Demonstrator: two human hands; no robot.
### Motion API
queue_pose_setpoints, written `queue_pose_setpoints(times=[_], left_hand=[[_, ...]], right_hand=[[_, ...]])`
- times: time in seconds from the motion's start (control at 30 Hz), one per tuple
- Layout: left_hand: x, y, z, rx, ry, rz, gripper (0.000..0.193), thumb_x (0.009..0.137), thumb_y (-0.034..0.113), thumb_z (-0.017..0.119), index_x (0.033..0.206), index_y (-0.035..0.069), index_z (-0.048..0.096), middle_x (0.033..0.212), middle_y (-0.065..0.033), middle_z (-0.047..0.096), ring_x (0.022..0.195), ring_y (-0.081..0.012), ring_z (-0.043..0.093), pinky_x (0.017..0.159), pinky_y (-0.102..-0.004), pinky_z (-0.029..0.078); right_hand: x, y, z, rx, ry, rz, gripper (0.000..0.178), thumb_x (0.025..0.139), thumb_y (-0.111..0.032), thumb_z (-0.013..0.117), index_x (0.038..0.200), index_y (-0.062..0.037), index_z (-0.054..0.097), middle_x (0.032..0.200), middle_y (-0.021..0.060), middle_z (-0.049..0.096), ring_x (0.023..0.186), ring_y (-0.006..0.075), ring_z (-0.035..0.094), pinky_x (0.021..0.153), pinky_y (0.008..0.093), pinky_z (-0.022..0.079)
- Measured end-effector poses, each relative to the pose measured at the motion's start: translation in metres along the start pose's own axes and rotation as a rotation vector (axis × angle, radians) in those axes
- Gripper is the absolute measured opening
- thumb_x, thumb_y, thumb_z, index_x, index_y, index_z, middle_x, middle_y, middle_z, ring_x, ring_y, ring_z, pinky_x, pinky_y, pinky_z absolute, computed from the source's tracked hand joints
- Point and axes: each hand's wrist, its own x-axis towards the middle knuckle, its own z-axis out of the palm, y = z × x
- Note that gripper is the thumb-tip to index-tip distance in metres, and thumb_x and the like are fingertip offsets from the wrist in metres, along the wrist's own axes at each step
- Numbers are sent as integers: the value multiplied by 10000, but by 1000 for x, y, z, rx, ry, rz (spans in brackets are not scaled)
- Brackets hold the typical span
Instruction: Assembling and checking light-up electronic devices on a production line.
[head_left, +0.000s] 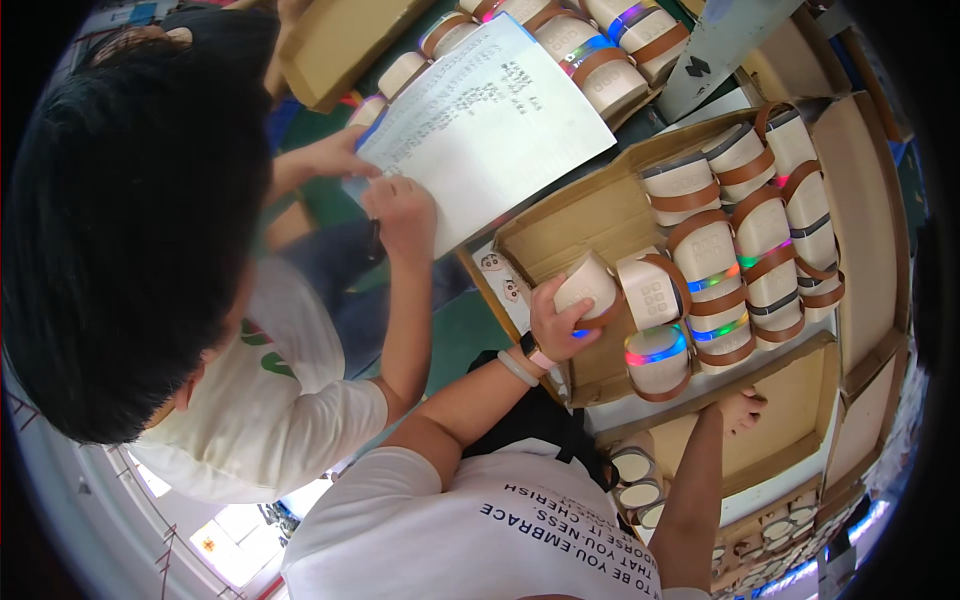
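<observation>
My left hand (562, 318) is closed around a cream speaker (587, 283) with a brown strap, at the left end of an open cardboard box (545, 235). Beside it in the box stands another cream speaker (652, 290), with small square buttons on its face. Just below that one, a speaker (657, 358) glows with a rainbow band. Over a second, shallower cardboard box (790, 425) nearer to me, my right hand (740, 411) has its fingers curled in, with nothing visible in them.
More strapped speakers (710, 245) fill the box's right side. A co-worker's hand (400, 212) holds a pen by a handwritten sheet (510, 120), which lies across other speakers (610, 85). Round pale pieces (635, 465) sit close to my body. A grey metal post (725, 55) stands at the far right.
</observation>
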Motion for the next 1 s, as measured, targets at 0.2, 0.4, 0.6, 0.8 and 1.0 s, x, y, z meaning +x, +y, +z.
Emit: queue_pose_setpoints(times=[0.2,0.4,0.6,0.8,1.0], left_hand=[[1,-1,0,-60,-8,19,657,480,168,789,1068,166,494,1198,-248,416,1000,-415,481,806,-471,420],[8,7,-22,90,-170,70,684,467,271,788,1108,233,552,1250,-186,418,1070,-384,469,893,-572,352],[-1,0,-20,82,-149,8,673,473,263,782,1108,247,560,1241,-170,425,1062,-367,475,892,-576,342],[-5,-6,-5,9,-34,33,668,452,252,796,1074,209,559,1212,-173,411,1012,-361,476,854,-526,383],[-8,-12,0,-32,15,59,679,446,243,810,1072,206,550,1218,-181,404,1035,-366,456,835,-527,386]], right_hand=[[2,-1,0,-39,37,18,504,852,-497,340,1301,-270,378,1313,93,394,1190,295,389,902,537,318],[4,4,0,-56,12,19,508,850,-506,347,1302,-275,379,1307,89,404,1184,299,395,903,535,325],[0,-5,-9,-34,0,27,502,854,-505,344,1301,-279,381,1288,93,430,1177,306,410,905,532,331],[2,-1,-11,-79,-77,47,523,881,-483,323,1353,-258,326,1349,75,373,1218,285,374,943,520,318],[0,-5,-12,-122,-75,46,509,883,-490,331,1342,-270,338,1339,59,386,1219,262,380,946,504,330]])
